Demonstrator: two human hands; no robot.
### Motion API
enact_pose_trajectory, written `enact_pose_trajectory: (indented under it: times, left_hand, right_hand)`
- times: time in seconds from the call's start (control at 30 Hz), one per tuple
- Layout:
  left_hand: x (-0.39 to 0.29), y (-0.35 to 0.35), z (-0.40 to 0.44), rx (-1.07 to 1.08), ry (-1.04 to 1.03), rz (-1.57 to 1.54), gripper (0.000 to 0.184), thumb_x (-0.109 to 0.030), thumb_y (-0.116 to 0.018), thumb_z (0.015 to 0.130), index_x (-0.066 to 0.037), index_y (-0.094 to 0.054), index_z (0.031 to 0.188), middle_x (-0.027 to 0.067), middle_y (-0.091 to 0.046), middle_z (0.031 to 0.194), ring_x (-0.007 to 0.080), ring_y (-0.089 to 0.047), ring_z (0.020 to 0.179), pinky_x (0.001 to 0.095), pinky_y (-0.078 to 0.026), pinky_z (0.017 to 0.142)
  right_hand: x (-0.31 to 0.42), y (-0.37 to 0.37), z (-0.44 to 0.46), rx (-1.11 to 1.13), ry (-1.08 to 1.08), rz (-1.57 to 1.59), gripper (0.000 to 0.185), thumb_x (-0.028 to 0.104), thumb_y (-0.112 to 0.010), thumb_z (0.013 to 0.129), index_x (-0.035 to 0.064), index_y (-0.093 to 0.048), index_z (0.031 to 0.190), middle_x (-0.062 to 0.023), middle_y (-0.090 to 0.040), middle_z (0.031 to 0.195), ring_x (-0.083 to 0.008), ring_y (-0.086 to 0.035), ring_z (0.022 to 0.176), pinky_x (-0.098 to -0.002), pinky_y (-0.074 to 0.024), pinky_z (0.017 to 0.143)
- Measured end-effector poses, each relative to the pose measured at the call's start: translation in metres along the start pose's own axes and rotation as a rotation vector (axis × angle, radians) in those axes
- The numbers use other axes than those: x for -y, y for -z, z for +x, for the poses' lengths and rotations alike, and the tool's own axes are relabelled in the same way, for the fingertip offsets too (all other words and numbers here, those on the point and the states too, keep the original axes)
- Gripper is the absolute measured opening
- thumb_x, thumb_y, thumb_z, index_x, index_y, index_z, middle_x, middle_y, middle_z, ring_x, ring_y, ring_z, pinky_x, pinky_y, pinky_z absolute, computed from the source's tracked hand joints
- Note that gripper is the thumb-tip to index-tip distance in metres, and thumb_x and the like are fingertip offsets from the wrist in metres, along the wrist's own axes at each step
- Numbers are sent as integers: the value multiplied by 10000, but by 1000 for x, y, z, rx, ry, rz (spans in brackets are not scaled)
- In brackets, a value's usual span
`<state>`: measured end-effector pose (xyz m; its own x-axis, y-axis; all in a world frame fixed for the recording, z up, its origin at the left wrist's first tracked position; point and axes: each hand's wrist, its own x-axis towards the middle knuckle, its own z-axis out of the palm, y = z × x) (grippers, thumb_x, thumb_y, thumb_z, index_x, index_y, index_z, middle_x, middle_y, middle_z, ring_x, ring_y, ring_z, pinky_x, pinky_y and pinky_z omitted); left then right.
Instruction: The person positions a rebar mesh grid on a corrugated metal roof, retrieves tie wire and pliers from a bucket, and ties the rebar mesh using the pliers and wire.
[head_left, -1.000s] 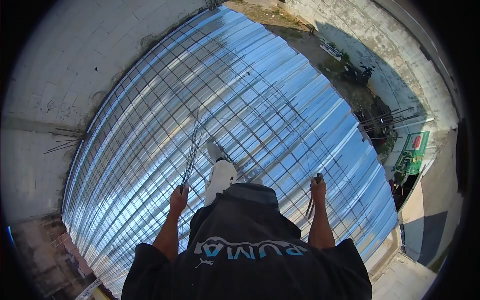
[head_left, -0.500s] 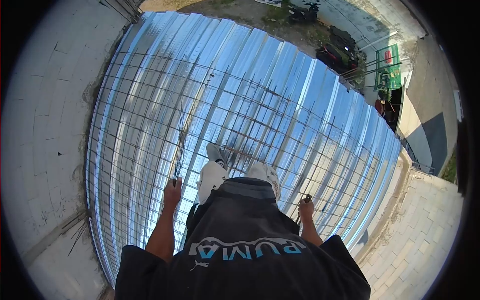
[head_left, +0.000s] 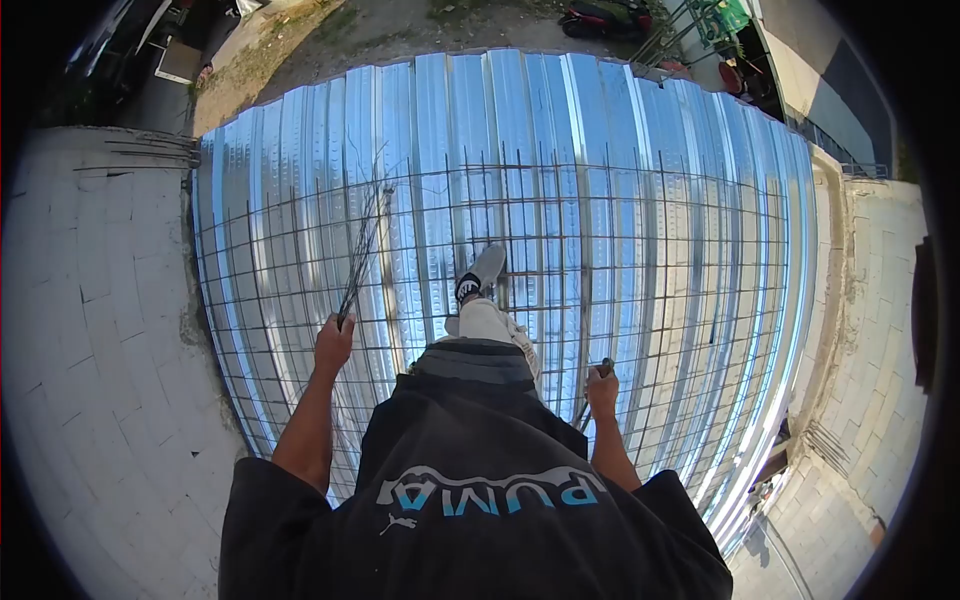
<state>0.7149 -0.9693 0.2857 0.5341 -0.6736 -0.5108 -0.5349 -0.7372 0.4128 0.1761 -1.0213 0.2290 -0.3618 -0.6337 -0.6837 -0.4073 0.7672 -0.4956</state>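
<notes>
My left hand [head_left: 334,343] is closed around a bundle of thin tie wires [head_left: 362,245], whose loose ends fan out forward over the deck. In my right hand [head_left: 602,393], held low beside my body, is a dark hand tool [head_left: 606,366] that looks like pincers; its rounded head sticks out above the fist and its handles point down. Beneath both hands lies a grid of steel reinforcing bars [head_left: 660,250] on shiny corrugated metal decking [head_left: 430,110]. One shoe [head_left: 487,262] is on the grid ahead of me; the other foot is mostly hidden.
Pale block walls [head_left: 90,300] border the deck on the left and right [head_left: 870,260]. Bar ends [head_left: 150,155] jut from the left wall. Past the deck's far edge is lower ground [head_left: 400,35] with a parked motorbike [head_left: 605,18].
My view has turned, so the decking ribs now run straight ahead. One foot has stepped forward. Both hands keep hold of the wires and the tool.
</notes>
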Motion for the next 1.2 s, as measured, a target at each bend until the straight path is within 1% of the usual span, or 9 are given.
enact_pose_trajectory:
  times: [0.1,0.27,0.4,0.5,0.6,0.73,0.9,1.07,1.2]
  left_hand:
    - [-20,27,43,39,-81,86,377,-384,-514,912,-12,-546,862,208,-606,748,413,-593,744,467,-445,670]
    - [-51,53,130,111,-126,153,339,-365,-513,914,-29,-547,945,207,-618,803,412,-602,799,466,-455,691]
    - [-83,66,194,107,-191,250,307,-332,-524,913,-30,-552,958,206,-615,808,412,-596,779,465,-452,671]
    - [-92,69,253,70,-243,331,286,-312,-518,923,-28,-554,936,195,-612,777,409,-590,754,474,-442,651]
    - [-94,66,322,24,-284,387,300,-325,-513,928,-28,-546,904,193,-607,772,409,-586,750,479,-436,638]
    - [-77,43,431,-27,-366,485,296,-319,-498,938,-28,-546,913,190,-599,790,414,-578,762,466,-437,638]
    - [-98,4,535,117,-451,417,304,-317,-491,946,-18,-542,925,191,-590,803,403,-564,743,460,-427,643]
    - [-158,-47,560,318,-668,469,306,-324,-492,947,-23,-546,960,183,-583,848,387,-562,788,455,-431,678]
    - [-229,-111,517,490,-1028,437,265,-292,-522,930,-32,-545,975,155,-586,878,378,-572,817,463,-449,700]
  right_hand:
    - [-1,-36,10,18,-104,218,147,166,-586,864,30,-586,808,0,-511,573,-106,-488,450,-268,-380,394]
    - [38,-72,8,-61,-155,167,158,165,-601,847,33,-605,760,-9,-512,563,-114,-497,450,-288,-386,394]
    - [44,-97,30,-183,46,25,185,182,-618,843,32,-612,735,-24,-537,575,-118,-518,457,-295,-395,400]
    - [71,-107,39,-149,-62,107,144,153,-599,861,31,-607,785,6,-506,571,-84,-468,450,-260,-354,404]
    - [103,-122,49,-147,21,128,127,145,-584,878,35,-595,815,18,-487,582,-69,-438,460,-249,-342,414]
    - [159,-148,57,-120,-76,238,87,113,-556,901,38,-573,859,22,-473,604,-53,-427,509,-233,-339,445]
    - [185,-199,58,-231,-221,188,109,114,-539,909,8,-566,917,12,-519,676,-41,-428,590,-226,-351,516]
    - [189,-258,-3,-439,-366,450,91,100,-530,917,10,-535,928,34,-492,707,-37,-402,612,-216,-336,527]
    - [187,-306,-84,-611,-566,624,66,101,-522,925,35,-525,921,24,-492,702,-47,-409,577,-224,-344,508]
